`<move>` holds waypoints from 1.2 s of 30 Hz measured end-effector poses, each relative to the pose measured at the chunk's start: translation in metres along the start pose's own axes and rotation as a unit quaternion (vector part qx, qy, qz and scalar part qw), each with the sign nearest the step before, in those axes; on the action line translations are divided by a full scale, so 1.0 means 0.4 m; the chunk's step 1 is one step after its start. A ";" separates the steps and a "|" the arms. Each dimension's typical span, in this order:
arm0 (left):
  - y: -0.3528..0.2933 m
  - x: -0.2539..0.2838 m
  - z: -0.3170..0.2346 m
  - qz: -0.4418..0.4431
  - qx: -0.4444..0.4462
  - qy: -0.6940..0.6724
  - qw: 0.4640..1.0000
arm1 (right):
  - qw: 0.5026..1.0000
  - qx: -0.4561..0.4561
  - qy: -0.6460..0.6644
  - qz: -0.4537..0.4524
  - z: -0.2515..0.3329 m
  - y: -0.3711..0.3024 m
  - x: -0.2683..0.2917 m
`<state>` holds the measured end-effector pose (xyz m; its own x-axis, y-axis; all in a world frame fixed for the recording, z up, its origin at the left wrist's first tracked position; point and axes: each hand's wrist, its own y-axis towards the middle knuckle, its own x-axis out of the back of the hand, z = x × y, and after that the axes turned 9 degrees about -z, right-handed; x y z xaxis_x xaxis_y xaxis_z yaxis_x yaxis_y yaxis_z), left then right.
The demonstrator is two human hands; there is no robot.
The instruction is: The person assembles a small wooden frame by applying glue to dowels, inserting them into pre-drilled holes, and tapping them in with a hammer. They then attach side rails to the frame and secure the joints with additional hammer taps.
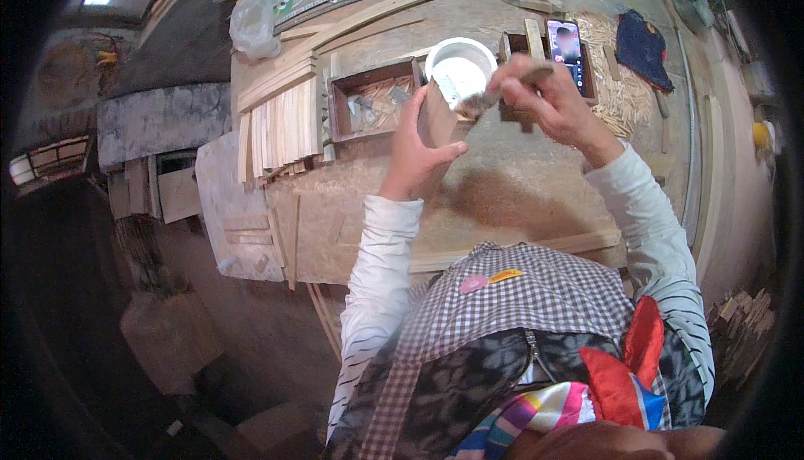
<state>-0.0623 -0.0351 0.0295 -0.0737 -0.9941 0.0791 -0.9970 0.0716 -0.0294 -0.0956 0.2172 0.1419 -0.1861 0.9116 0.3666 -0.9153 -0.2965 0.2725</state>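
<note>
My left hand (410, 154) grips a flat brown piece of wood (437, 118), held tilted above the table, with the thumb along its near side. Closed around the handle of a brush (474, 106) is my right hand (548, 104). The bristles are close to the wood's right edge; whether they touch it I cannot tell. Just beyond both hands stands a round white tub (461, 59) with whitish contents. Left of the tub, a shallow wooden box (335, 112) holds many small wooden pegs.
A phone (565, 49) with a lit screen leans at another box, near a heap of pegs (628, 91) and a dark cap (643, 49). Light wood strips (280, 129) are stacked at the left. A clear plastic bag (255, 31) lies at the far left.
</note>
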 end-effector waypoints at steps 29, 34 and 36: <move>0.000 0.006 0.021 0.019 -0.008 0.041 0.999 | 0.998 -0.015 0.067 0.004 0.033 -0.060 0.002; -0.002 0.010 -0.018 0.067 -0.013 0.028 0.997 | 0.958 -0.219 0.185 -0.022 -0.030 -0.032 0.017; -0.008 0.009 -0.031 0.086 -0.013 0.038 0.996 | 0.945 -0.271 0.183 -0.023 -0.088 -0.016 0.015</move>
<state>-0.0596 -0.0380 0.0423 -0.2434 -0.9582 0.1503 -0.9698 0.2427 -0.0237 -0.1034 0.2344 0.1111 -0.1626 0.9867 0.0056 -0.9554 -0.1560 -0.2508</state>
